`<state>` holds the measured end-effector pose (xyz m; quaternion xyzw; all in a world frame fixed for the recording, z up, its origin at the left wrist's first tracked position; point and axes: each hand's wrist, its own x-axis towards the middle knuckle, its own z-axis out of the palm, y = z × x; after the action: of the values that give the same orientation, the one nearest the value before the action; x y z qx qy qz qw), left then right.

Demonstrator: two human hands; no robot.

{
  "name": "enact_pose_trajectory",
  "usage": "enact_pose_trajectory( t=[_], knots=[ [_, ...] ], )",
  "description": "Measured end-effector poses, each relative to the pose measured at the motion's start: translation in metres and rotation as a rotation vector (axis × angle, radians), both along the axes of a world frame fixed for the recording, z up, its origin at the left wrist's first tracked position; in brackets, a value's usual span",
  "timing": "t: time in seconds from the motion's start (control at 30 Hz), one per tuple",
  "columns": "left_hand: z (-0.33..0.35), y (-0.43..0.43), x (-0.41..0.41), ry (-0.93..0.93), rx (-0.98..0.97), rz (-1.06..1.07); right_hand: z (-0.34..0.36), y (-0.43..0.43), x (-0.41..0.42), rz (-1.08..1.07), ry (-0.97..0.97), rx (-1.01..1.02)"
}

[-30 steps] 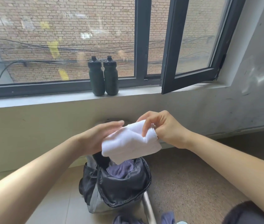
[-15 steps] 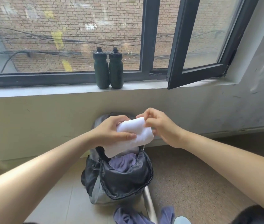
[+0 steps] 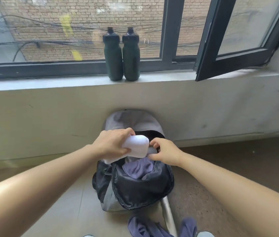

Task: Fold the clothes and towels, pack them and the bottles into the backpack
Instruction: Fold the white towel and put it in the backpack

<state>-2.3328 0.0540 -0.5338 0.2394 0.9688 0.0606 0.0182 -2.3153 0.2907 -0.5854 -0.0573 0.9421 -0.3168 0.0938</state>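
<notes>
Your left fingers (image 3: 127,132) curl over the rolled white towel (image 3: 136,146) at frame centre, your left hand (image 3: 113,145) gripping it just above the open backpack (image 3: 140,189). Your right hand (image 3: 165,153) pinches the towel's right end with curled fingertips. A purple garment (image 3: 138,168) lies in the backpack's mouth below, partly hidden by both hands. Two dark green bottles (image 3: 113,55) stand touching on the windowsill (image 3: 50,83), upper centre. Purple cloth (image 3: 145,228) and a metal tube (image 3: 168,214) are cut off at the bottom edge.

soft cloth towel (image 3: 136,145) — glossy backpack (image 3: 142,187)
</notes>
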Motion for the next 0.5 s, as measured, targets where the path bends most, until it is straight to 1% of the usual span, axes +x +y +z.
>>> enact_pose_trajectory(
  t=[0.07,0.1,0.17,0.23,0.33,0.4,0.5],
  knots=[
    [-0.024,0.003,-0.013,-0.027,0.022,-0.004,-0.038,0.008,0.003,-0.062,-0.027,0.147],
    [-0.037,0.007,-0.019,-0.043,0.027,-0.012,-0.056,0.011,0.005,-0.099,-0.059,0.185],
    [-0.067,0.015,-0.030,-0.065,0.020,-0.029,-0.087,0.020,0.009,-0.176,-0.136,0.171],
    [-0.098,0.025,-0.041,-0.066,0.025,-0.047,-0.115,0.030,0.011,-0.237,-0.240,0.061],
    [-0.140,0.041,-0.055,0.000,0.014,-0.048,-0.145,0.041,0.013,-0.292,-0.346,-0.257],
    [-0.167,0.051,-0.063,0.031,-0.044,-0.025,-0.158,0.041,0.012,-0.292,-0.319,-0.385],
    [-0.198,0.057,-0.072,-0.028,-0.136,-0.009,-0.168,0.037,0.010,-0.275,-0.268,-0.489]
  ],
)
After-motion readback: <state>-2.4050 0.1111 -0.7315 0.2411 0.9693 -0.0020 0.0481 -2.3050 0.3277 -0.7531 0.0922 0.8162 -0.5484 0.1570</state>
